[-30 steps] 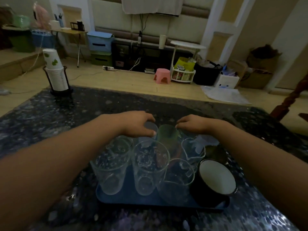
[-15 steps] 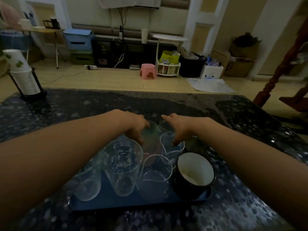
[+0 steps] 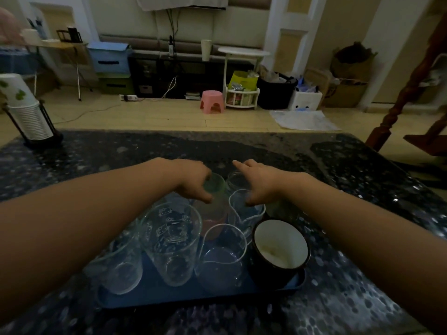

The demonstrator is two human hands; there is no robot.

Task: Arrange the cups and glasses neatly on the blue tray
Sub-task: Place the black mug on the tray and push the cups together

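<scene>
a dark speckled table fills the lower view, and on its near part lies the blue tray, crowded with drinkware. along the tray's near edge stand, from left to right, a clear glass partly behind the left forearm, a tall clear glass with cartoon etching, a clear glass with a handle and a black mug with a white inside. behind them stand a green cup, a small clear glass and a clear spouted cup.

the left hand reaches over the back row, fingers curled round the far side of the green cup and thumb pressed on its near side, so it grips that cup near the rim. the right hand hovers at the small clear glass and the spouted cup, forefinger stretched out to the left, the other fingers bent downward, thumb pointing down at the spouted cup's rim; whether it actually grips either cannot be told.

at the table's far left corner stands a stack of paper cups in a black holder.
</scene>
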